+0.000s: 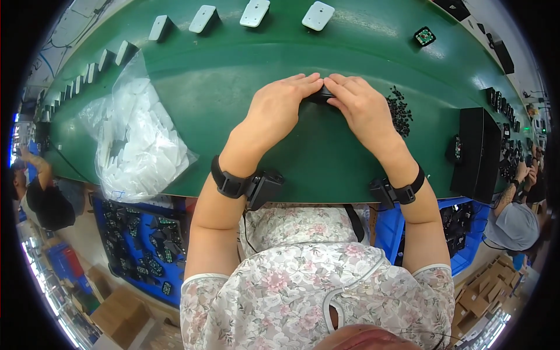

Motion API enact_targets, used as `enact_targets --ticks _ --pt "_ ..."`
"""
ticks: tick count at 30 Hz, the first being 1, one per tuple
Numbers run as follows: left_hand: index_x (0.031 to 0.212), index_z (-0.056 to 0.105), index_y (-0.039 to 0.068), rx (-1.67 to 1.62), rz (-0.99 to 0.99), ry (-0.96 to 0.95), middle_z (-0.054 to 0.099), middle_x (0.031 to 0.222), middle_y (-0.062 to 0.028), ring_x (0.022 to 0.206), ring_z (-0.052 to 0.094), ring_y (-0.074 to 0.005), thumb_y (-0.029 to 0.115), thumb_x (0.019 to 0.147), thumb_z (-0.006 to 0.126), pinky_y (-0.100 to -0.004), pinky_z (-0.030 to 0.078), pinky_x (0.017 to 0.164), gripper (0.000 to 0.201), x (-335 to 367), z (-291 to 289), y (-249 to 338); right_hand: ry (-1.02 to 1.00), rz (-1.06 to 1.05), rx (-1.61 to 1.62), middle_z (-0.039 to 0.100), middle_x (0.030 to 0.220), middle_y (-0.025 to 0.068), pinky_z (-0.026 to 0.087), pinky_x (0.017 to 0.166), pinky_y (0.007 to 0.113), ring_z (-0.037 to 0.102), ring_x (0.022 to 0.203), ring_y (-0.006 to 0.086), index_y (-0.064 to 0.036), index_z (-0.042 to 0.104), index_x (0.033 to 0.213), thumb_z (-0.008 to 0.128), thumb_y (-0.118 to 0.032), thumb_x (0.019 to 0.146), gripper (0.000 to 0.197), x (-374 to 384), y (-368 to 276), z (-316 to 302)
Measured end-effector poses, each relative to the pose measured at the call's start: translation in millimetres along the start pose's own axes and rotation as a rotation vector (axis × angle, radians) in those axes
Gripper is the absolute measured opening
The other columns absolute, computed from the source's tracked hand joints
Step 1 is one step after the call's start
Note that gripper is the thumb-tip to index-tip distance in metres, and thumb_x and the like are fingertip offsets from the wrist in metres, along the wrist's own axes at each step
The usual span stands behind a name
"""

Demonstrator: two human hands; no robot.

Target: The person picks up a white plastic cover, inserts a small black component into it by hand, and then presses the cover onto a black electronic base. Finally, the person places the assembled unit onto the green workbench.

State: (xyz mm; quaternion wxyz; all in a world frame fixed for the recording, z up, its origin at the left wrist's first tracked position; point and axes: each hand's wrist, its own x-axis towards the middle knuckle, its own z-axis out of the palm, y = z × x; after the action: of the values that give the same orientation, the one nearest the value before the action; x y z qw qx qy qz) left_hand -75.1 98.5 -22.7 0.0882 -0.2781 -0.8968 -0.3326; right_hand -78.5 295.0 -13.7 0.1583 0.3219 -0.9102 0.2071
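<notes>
Both of my hands meet over the green table and press around a black plastic part [318,97], most of which they hide. My left hand [284,100] closes on its left side with the fingers together. On the right side my right hand [360,105] grips it, fingertips nearly touching those of the left. Just right of that hand lies a scatter of tiny black pieces [400,112]. A clear plastic bag [139,140] full of white translucent pieces lies to the left.
Black housings with white faces [318,16] curve in a row along the far and left table [227,64]. A small circuit-board unit [424,37] sits far right. A tall black box [475,154] stands near right. Blue bins [125,239] sit below the edge; other people work at both sides.
</notes>
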Motion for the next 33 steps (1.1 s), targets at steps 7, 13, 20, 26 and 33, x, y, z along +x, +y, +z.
enact_targets --ticks 7,13,20,26,33 --pt "0.122 0.055 0.002 0.382 0.119 -0.034 0.055 0.128 -0.0103 0.115 0.054 -0.0258 0.002 0.079 0.051 -0.0365 0.044 0.095 0.043 -8 3 11 0.01 -0.112 -0.272 0.062 0.106 0.0069 0.053 0.074 0.031 0.06 0.092 0.0217 -0.0008 0.059 0.108 0.065 -0.008 0.076 0.033 -5 -5 4" --pt "0.123 0.051 -0.003 0.435 0.184 -0.036 0.053 0.128 -0.0142 0.114 0.054 -0.0274 0.008 0.076 0.062 -0.0371 0.044 0.094 0.05 -12 10 6 -0.057 -0.056 -0.161 0.062 0.107 0.005 0.052 0.073 0.032 0.06 0.092 0.0222 -0.0039 0.06 0.107 0.058 -0.011 0.083 0.025 -3 3 4" --pt "0.116 0.055 0.0 0.317 0.079 0.064 0.062 0.107 -0.0126 0.097 0.06 -0.027 0.014 0.072 0.071 -0.0379 0.049 0.081 0.048 23 22 -4 -0.177 0.095 0.303 0.06 0.108 0.0093 0.047 0.082 0.038 0.057 0.096 0.0299 -0.0067 0.058 0.114 0.06 -0.025 0.087 0.032 22 45 4" --pt "0.105 0.058 -0.001 -0.508 -0.276 0.089 0.064 0.081 -0.0123 0.066 0.062 -0.0172 0.008 0.084 0.063 -0.0294 0.05 0.061 0.023 49 31 12 0.062 0.173 0.477 0.057 0.104 0.0123 0.045 0.083 0.034 0.056 0.096 0.0278 -0.0059 0.056 0.112 0.053 -0.032 0.093 0.033 12 51 -6" --pt "0.102 0.058 -0.004 -0.589 -0.21 0.04 0.064 0.074 -0.0098 0.058 0.06 -0.0128 0.01 0.087 0.061 -0.0264 0.047 0.052 0.021 106 49 37 0.258 0.427 0.588 0.058 0.104 0.0074 0.045 0.079 0.031 0.056 0.092 0.021 -0.0067 0.057 0.115 0.056 -0.027 0.092 0.031 -4 82 -34"
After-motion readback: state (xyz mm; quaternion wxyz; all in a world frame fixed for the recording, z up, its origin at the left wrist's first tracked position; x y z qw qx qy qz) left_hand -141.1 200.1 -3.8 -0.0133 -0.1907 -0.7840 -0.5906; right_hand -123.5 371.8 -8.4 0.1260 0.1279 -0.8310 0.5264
